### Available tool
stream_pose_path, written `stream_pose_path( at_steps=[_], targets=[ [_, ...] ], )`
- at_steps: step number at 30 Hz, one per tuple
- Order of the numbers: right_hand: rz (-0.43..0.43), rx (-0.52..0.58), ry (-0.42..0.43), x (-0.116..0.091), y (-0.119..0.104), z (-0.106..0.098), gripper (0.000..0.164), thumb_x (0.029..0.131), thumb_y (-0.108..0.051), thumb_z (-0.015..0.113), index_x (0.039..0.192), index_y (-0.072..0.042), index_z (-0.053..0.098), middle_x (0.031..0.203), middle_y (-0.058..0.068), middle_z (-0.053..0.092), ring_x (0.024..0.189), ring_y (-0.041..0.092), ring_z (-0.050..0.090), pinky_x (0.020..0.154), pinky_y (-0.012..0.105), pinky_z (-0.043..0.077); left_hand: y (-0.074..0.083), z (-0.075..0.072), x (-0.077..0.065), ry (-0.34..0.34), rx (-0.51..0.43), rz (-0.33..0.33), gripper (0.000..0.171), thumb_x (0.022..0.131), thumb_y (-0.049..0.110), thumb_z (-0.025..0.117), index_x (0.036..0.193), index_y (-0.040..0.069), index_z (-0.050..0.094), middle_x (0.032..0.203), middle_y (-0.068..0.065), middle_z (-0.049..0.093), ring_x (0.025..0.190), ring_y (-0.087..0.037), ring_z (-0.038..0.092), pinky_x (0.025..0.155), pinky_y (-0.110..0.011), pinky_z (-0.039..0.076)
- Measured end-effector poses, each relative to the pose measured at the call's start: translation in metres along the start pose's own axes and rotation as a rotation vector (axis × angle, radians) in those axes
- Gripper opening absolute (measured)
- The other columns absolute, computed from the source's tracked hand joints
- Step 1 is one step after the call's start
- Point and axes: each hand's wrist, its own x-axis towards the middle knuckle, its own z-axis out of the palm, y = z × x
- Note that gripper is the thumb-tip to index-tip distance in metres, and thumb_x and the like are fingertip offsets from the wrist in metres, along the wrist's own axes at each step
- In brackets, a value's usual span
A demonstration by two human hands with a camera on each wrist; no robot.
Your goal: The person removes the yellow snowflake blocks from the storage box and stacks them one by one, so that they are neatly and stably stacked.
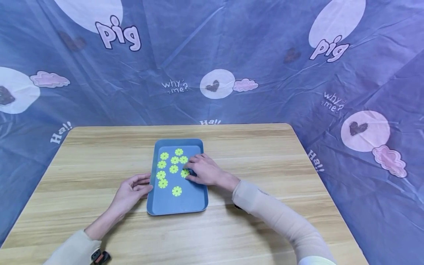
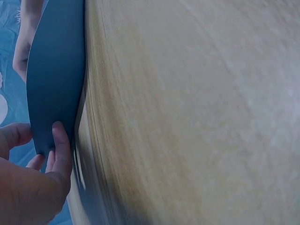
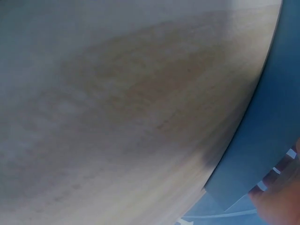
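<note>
A blue rectangular tray [image 1: 177,206] holds several yellow-green, slotted snowflake discs, among them a lone disc [image 1: 177,191] near the front. My left hand [image 1: 132,189] rests its fingertips and thumb against the tray's left side. In the left wrist view, the left fingers [image 2: 61,140] touch the outer wall and the thumb is at the rim. Over the tray's right wall reaches my right hand [image 1: 205,170], its thumb and finger closing round a snowflake disc [image 1: 184,173] on the tray floor. The right wrist view shows only part of that hand [image 3: 281,201] behind the wall.
The tray stands on a light wooden table [image 1: 251,154]. A blue printed cloth [image 1: 265,55] hangs behind the table and along both sides. A dark device [image 1: 100,256] is strapped at the left wrist.
</note>
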Motion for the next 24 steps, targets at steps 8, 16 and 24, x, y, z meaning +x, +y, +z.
stream_pose_path(
  at_steps=[8,16,24],
  targets=[
    [0.016,-0.024,-0.041,0.004,-0.003,0.000,0.042,0.100,-0.046,0.070,0.134,-0.022,0.072,0.125,0.001,0.071,0.120,0.022,0.063,0.102,0.038,0.050,0.001,0.000,0.000,0.002,0.016,0.006,0.060,0.100,0.009,0.071,0.152,-0.006,0.046,0.148,-0.032,0.056,0.098,0.004,0.069,0.089,-0.021,0.065],
    [0.014,-0.029,-0.046,0.007,-0.004,-0.001,0.040,0.102,-0.044,0.069,0.134,-0.021,0.072,0.121,0.000,0.071,0.115,0.021,0.064,0.097,0.037,0.050,0.002,0.000,0.000,-0.002,0.025,0.006,0.060,0.100,0.010,0.071,0.152,-0.006,0.046,0.148,-0.032,0.055,0.098,0.006,0.068,0.089,-0.021,0.064],
    [0.028,-0.005,-0.057,0.011,-0.004,-0.001,0.039,0.100,-0.044,0.071,0.130,-0.019,0.073,0.120,0.001,0.070,0.112,0.021,0.064,0.096,0.036,0.052,0.001,0.000,0.000,-0.001,0.030,0.006,0.059,0.100,0.009,0.070,0.152,-0.006,0.046,0.148,-0.032,0.055,0.098,0.007,0.067,0.089,-0.020,0.064]
  ],
)
